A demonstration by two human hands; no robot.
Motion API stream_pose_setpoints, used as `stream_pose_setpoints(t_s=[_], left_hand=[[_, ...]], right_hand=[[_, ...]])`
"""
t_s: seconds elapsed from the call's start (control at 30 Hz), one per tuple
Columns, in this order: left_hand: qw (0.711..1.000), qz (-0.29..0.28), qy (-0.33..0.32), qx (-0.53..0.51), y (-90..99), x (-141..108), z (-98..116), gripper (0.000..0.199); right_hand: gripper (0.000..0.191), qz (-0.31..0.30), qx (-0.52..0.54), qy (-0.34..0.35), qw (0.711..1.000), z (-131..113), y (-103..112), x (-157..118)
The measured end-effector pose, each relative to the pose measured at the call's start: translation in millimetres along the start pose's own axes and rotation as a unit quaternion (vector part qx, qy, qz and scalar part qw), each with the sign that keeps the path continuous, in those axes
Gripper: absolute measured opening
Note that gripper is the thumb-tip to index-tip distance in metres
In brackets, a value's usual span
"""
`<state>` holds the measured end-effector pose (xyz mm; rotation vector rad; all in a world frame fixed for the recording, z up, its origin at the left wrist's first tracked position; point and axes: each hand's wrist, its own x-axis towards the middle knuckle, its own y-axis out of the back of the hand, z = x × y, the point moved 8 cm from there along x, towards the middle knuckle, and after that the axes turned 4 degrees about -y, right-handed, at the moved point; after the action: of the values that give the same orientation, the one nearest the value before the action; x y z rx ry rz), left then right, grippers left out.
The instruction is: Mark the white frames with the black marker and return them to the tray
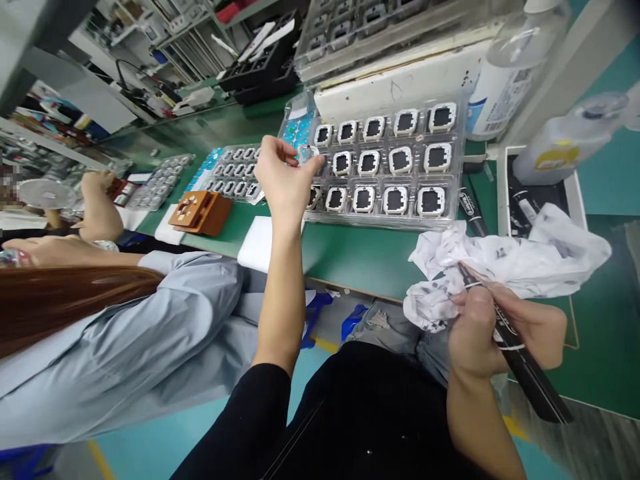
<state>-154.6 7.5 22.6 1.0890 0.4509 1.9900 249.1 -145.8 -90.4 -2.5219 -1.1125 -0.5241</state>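
Observation:
Over the left edge of a clear plastic tray (456,207), my left hand (285,175) pinches a small pale frame-like part (306,155) between thumb and fingers. Rows of white square frames (364,199) with black centres sit in the tray's compartments. My right hand (493,327) is closed around a black marker (533,373), its tip pointing up and left at a crumpled white cloth (545,250). The cloth, which has dark marks, lies at the table's front edge, beside the fingers of my right hand.
A co-worker in a grey-blue sleeve (165,320) sits close on the left. An orange-brown block (203,212) and white pad (255,243) lie on the green table (360,257). Bottles (505,87), a second marker (473,210) and a white-rimmed box (575,193) stand at right; stacked trays (400,47) behind.

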Motion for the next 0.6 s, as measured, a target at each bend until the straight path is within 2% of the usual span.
stream_pose_setpoints(t_s=[0.03,0.1,0.13,0.2,0.23,0.33,0.4,0.5,0.6], left_hand=[[0.999,0.020,0.021,0.032,0.5,12.1,-10.6,0.030],[0.996,0.032,0.048,0.067,-4.6,27.2,-23.7,0.033],[0.996,0.022,0.049,0.074,-10.0,31.2,-26.7,0.035],[0.996,0.007,0.043,0.072,-18.9,34.2,-29.9,0.040],[0.997,0.005,0.042,0.068,-21.5,34.0,-31.6,0.041],[0.997,-0.009,0.048,0.066,-23.8,30.5,-36.1,0.042],[0.997,-0.017,0.042,0.070,-21.4,27.7,-33.6,0.042],[0.999,-0.001,0.002,0.055,-14.7,24.8,-16.7,0.040],[0.999,-0.027,-0.030,0.024,-23.3,24.5,4.0,0.035]], right_hand=[[0.033,-0.007,-0.001,0.027,1.000,0.3,-2.3,3.6],[0.049,-0.014,0.025,0.114,0.993,-2.7,-3.1,7.7],[0.051,-0.024,0.020,0.131,0.991,-0.1,-3.7,8.9],[0.038,-0.039,-0.028,0.086,0.995,15.7,-4.0,10.5],[0.037,-0.036,-0.029,0.070,0.996,21.3,-1.5,8.8],[0.051,-0.013,0.009,0.048,0.999,29.9,7.8,-1.3],[0.051,-0.020,0.019,0.043,0.999,31.8,8.1,-7.2],[0.038,-0.028,0.028,0.061,0.997,27.7,6.2,-9.9],[0.029,0.003,0.037,0.105,0.994,18.9,9.3,-7.5]])
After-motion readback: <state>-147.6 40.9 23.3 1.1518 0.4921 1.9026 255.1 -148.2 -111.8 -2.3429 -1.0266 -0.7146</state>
